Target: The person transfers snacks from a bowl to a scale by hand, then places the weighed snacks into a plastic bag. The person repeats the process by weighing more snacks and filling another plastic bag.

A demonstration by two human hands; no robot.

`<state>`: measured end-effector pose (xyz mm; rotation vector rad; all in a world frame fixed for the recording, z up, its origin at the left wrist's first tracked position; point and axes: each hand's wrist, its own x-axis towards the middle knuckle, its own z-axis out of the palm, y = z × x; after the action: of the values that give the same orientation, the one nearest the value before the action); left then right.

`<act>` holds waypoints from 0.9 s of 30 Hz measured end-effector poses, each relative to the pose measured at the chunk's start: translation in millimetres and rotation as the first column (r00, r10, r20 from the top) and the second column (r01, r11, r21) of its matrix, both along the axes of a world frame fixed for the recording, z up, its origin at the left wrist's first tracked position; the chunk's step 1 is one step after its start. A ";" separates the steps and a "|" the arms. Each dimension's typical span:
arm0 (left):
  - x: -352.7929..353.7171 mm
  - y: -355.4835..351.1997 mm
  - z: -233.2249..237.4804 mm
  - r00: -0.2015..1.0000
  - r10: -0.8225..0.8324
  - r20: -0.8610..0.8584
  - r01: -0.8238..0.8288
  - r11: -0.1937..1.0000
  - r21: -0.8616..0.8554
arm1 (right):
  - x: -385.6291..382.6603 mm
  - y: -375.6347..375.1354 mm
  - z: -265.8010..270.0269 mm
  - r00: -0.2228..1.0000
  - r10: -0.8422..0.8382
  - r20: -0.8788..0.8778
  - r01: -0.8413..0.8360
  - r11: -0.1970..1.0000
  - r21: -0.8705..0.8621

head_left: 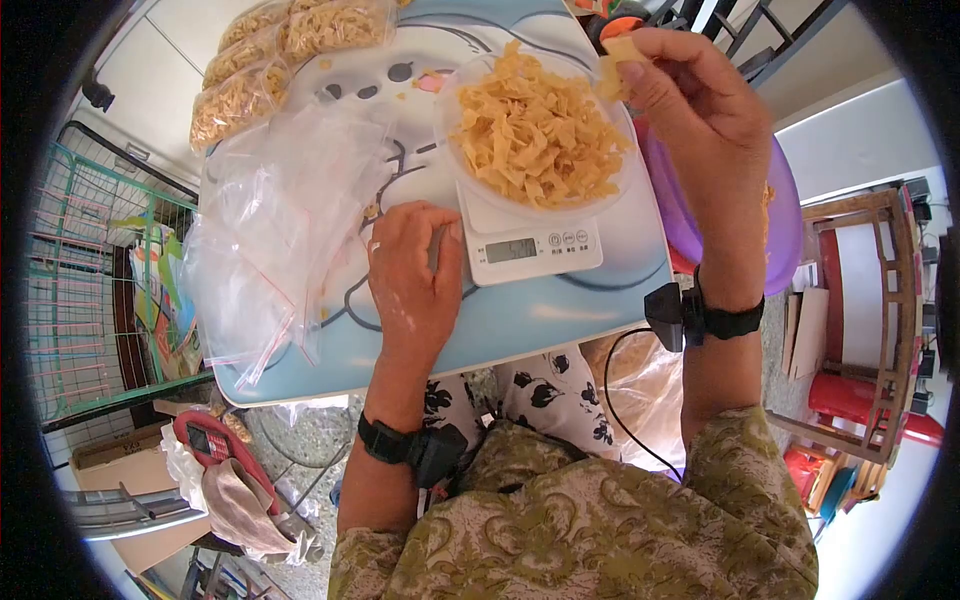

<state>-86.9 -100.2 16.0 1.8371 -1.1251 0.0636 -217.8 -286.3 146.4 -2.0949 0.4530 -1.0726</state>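
**Chip (618, 55) pinched over the bowl (449, 118)**

Your right hand (690, 95) pinches the chip at the bowl's two o'clock rim. It is likely light and brittle, so hold its edges gently. Your left hand (412, 272) rests curled, empty, at the scale's (530, 250) nine o'clock.

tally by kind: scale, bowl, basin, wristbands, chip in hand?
Scale: 1
Bowl: 1
Basin: 1
Wristbands: 2
Chip in right hand: 1
Total: 6
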 end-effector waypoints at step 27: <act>-1.2 -0.5 -1.5 0.999 0.016 -0.040 -0.014 0.999 0.047 | -2.3 8.6 -18.5 0.979 -0.082 0.186 0.009 0.931 0.364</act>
<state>-88.0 -100.6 14.5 1.8807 -1.0934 0.0091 -220.0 -277.7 127.9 -1.6435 0.5565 -1.1177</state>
